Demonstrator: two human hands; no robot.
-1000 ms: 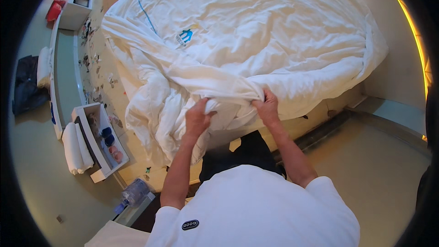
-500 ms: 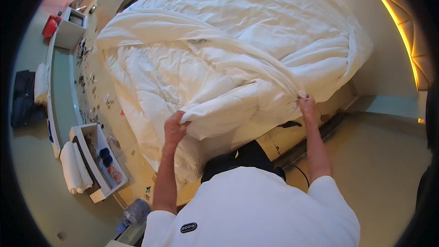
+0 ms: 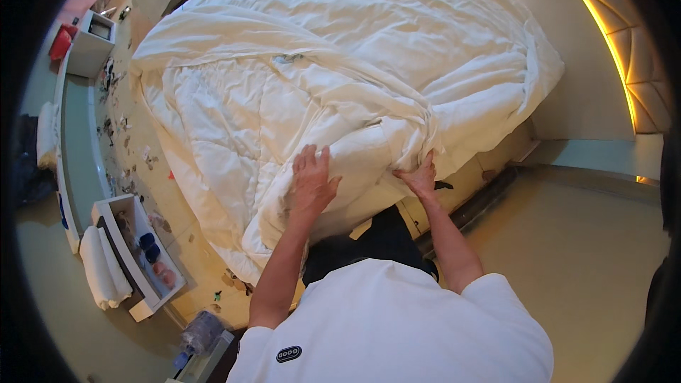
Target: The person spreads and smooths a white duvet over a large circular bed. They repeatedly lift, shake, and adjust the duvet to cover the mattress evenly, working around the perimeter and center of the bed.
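A large white quilt (image 3: 213, 124) lies rumpled over the bed, its near edge hanging down in front of me. A thin white cover (image 3: 234, 35) is bunched in a long twisted fold across it, running from the far left to near my right hand. My left hand (image 3: 313, 183) rests on the quilt near its front edge, fingers spread. Against the front edge, to the right, my right hand (image 3: 420, 177) touches the bunched cloth with thumb and fingers apart. Neither hand grips the cloth.
On the left, an open white drawer (image 3: 152, 241) holds dark blue and pink items, beside rolled white cloth (image 3: 104, 267). A large clear plastic bottle (image 3: 202, 333) lies at the lower left. Small litter (image 3: 117, 120) covers the floor. A padded, lit headboard (image 3: 624, 35) stands right.
Both hands have let go of the cloth they were pinching. My left hand moved right and now lies spread; my right hand moved left and slightly nearer. The stretched fold has slackened.
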